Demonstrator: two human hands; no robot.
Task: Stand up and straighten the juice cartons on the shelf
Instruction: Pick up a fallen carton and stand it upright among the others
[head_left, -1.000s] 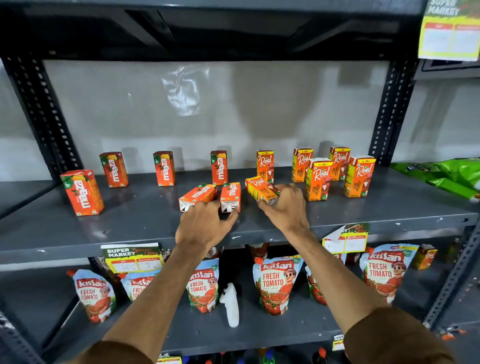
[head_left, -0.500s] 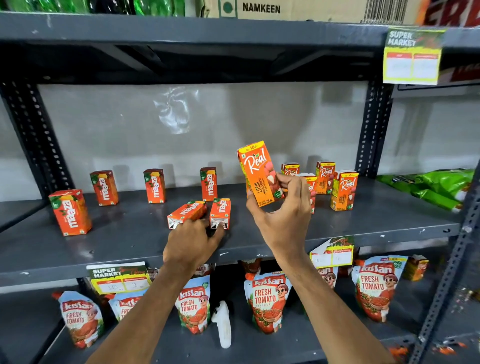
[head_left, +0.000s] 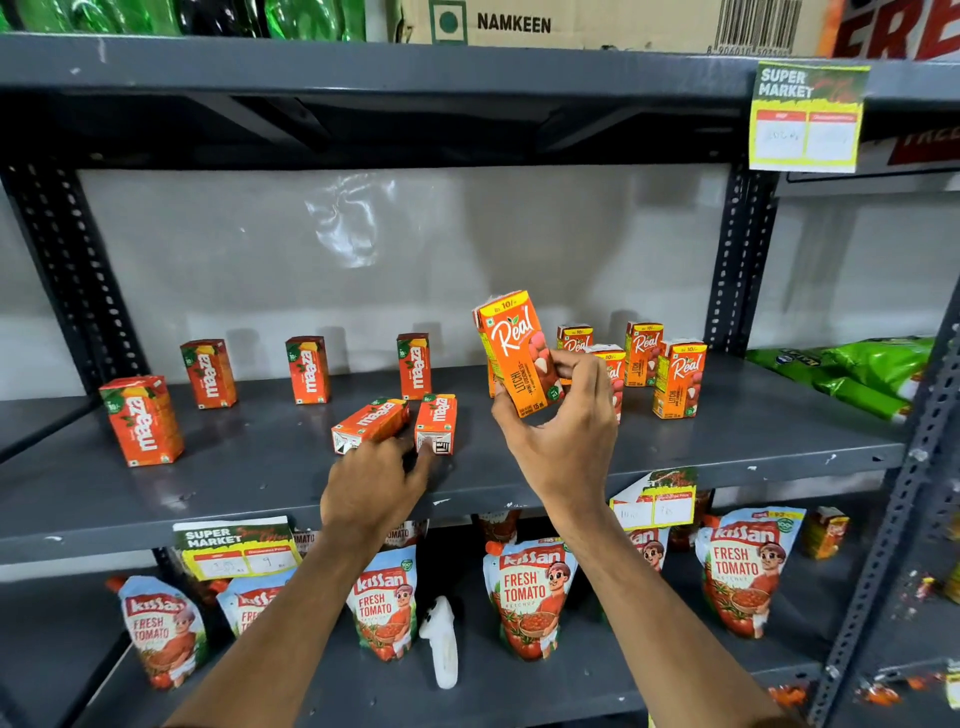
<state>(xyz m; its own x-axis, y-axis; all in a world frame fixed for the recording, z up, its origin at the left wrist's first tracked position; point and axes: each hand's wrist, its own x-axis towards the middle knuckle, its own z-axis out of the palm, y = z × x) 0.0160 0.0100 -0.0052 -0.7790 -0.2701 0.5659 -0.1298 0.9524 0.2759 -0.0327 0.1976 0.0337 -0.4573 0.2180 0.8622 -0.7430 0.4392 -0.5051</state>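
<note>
My right hand (head_left: 563, 426) holds an orange Real litchi carton (head_left: 517, 348) upright and slightly tilted above the grey shelf (head_left: 753, 431). Behind it stand several more Real cartons, one at the right front (head_left: 679, 379). Two Maaza cartons lie on their sides mid-shelf: one (head_left: 370, 423) angled left, one (head_left: 437, 422) beside it. My left hand (head_left: 371, 486) rests at the shelf front with fingertips touching both fallen cartons. Several Maaza cartons stand upright to the left, the nearest (head_left: 141, 420) at the front.
Green snack packets (head_left: 852, 369) lie on the neighbouring shelf at right. Kissan tomato ketchup pouches (head_left: 530, 597) and a white object (head_left: 441, 642) fill the shelf below. Price labels (head_left: 236, 548) hang from the shelf edge. A Namkeen box (head_left: 571, 23) sits above.
My right hand picked the fallen Real carton off the shelf and raised it upright. My left hand stays at the two lying Maaza cartons. The view tilted up.
</note>
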